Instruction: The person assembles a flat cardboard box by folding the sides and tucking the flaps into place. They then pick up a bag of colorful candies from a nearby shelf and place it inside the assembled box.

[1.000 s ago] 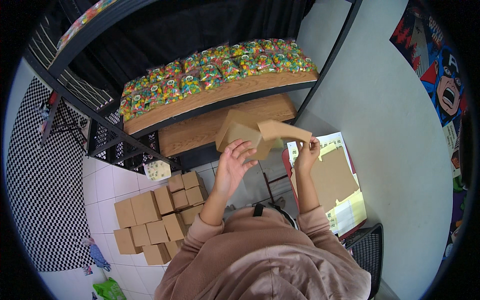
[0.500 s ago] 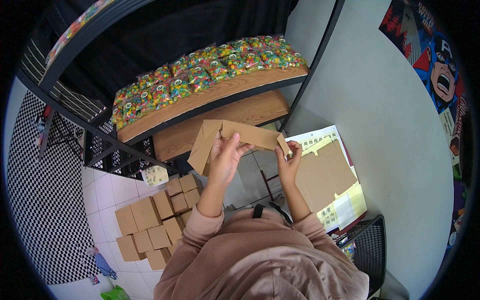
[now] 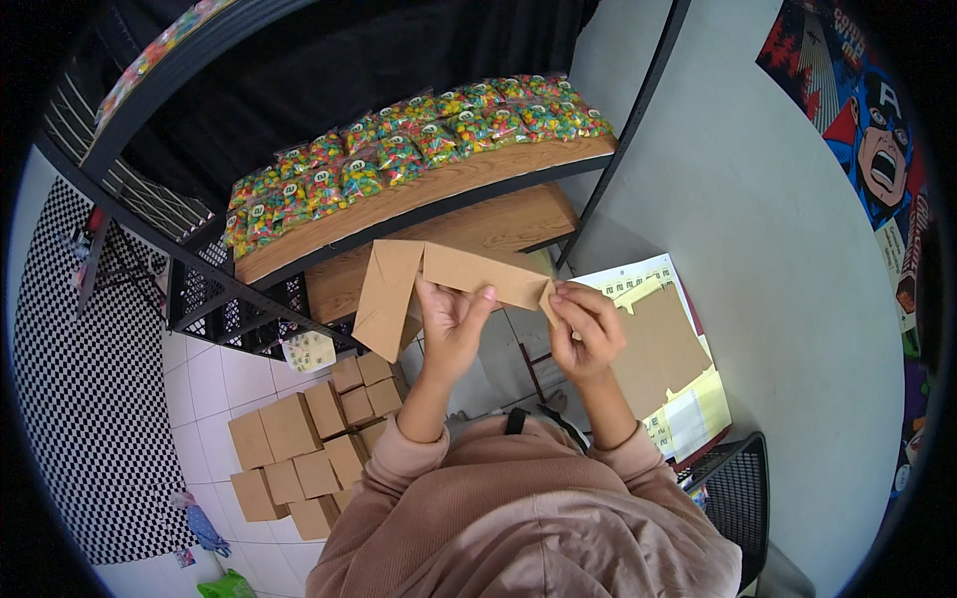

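Between my hands is a partly folded brown cardboard box (image 3: 478, 271), its long side panel tilted down to the right and its wide panel angled off to the left. My left hand (image 3: 454, 324) grips the box from below, with the thumb on the long panel and the fingers behind it. At the right end, my right hand (image 3: 586, 327) pinches a small end flap between thumb and fingers. Flat brown cardboard (image 3: 658, 349) lies to the right of my right hand, on top of yellow and white printed sheets (image 3: 698, 404).
A black-framed shelf (image 3: 439, 194) ahead carries rows of clear bags of colourful candy (image 3: 399, 157). Several small brown boxes (image 3: 291, 429) are grouped on the tiled floor at lower left. A black mesh basket (image 3: 748, 498) sits at lower right, beside a pale wall (image 3: 788, 269).
The box has shifted slightly left and its long panel slopes more. My right hand has moved a little right and down, its fingers now curled around the end flap.
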`<move>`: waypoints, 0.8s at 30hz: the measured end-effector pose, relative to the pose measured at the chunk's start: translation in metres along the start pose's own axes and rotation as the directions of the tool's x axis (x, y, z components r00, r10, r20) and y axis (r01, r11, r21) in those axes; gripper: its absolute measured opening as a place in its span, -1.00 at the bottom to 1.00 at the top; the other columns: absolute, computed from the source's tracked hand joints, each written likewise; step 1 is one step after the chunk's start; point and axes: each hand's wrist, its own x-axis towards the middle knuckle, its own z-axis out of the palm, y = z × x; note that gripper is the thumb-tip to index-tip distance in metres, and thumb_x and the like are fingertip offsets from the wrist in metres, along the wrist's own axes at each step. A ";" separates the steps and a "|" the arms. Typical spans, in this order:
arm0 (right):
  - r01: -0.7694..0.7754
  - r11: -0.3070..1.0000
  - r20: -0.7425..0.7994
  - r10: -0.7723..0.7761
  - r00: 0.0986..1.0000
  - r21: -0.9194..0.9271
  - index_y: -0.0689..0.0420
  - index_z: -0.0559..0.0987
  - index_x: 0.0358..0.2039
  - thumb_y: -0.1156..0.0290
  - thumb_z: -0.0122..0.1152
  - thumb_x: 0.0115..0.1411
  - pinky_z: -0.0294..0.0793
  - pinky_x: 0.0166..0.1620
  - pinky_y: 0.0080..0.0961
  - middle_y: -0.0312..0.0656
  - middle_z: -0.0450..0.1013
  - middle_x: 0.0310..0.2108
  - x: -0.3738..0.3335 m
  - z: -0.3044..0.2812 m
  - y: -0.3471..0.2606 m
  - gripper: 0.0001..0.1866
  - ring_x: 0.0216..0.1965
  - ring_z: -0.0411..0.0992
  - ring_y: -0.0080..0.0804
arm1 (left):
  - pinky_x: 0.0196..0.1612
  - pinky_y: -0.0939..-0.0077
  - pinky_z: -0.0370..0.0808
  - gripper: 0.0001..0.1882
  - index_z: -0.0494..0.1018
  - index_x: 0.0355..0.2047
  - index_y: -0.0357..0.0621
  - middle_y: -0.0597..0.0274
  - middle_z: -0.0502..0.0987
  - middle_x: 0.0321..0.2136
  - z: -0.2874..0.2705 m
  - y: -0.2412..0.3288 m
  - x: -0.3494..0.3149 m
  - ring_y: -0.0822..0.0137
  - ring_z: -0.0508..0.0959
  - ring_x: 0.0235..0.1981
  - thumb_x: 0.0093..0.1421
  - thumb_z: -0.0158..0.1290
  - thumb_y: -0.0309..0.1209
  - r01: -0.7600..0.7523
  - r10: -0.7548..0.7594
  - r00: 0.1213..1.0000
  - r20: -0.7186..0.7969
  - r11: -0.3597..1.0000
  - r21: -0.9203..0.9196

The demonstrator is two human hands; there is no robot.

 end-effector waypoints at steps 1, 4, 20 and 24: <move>0.024 0.999 0.007 -0.024 1.000 -0.026 0.23 0.55 -0.41 0.74 0.17 -0.29 0.52 -0.27 -0.43 -0.10 0.38 -0.39 -0.001 0.002 -0.001 -0.68 -0.32 0.45 -0.19 | -0.24 0.44 0.50 -0.54 -0.02 0.01 -0.22 0.08 0.39 -0.23 0.002 -0.003 -0.001 0.32 0.48 -0.26 0.15 -0.10 -0.55 -0.017 0.017 0.999 -0.029 1.000 0.014; 0.092 0.995 0.000 -0.092 0.996 -0.048 0.22 0.57 -0.43 0.75 0.19 -0.30 0.53 -0.31 -0.44 -0.12 0.39 -0.41 -0.008 0.003 0.004 -0.68 -0.36 0.47 -0.22 | -0.23 0.41 0.51 -0.55 0.03 -0.01 -0.22 0.07 0.40 -0.24 -0.001 0.010 -0.002 0.29 0.49 -0.25 0.12 -0.07 -0.55 0.167 -0.167 0.986 -0.001 0.986 0.001; 0.054 0.998 0.186 -0.061 0.981 0.044 0.16 0.58 -0.44 0.62 0.28 -0.28 0.49 -0.28 -0.38 -0.04 0.39 -0.22 0.003 -0.006 0.000 -0.73 -0.28 0.44 -0.19 | -0.12 0.45 0.43 -0.61 0.16 -0.12 -0.28 0.10 0.39 -0.20 -0.009 0.015 0.000 0.35 0.44 -0.16 0.03 0.00 -0.66 0.236 -0.235 0.969 0.077 0.972 -0.009; 0.157 0.987 0.280 -0.140 0.950 -0.039 0.13 0.57 -0.43 0.52 0.34 -0.28 0.48 -0.26 -0.36 -0.03 0.39 -0.16 0.008 -0.008 0.003 -0.72 -0.28 0.44 -0.19 | -0.15 0.53 0.42 -0.60 0.14 -0.12 -0.29 0.12 0.38 -0.22 -0.008 0.015 -0.005 0.38 0.43 -0.18 0.04 -0.01 -0.68 0.159 -0.167 0.983 0.075 0.982 0.105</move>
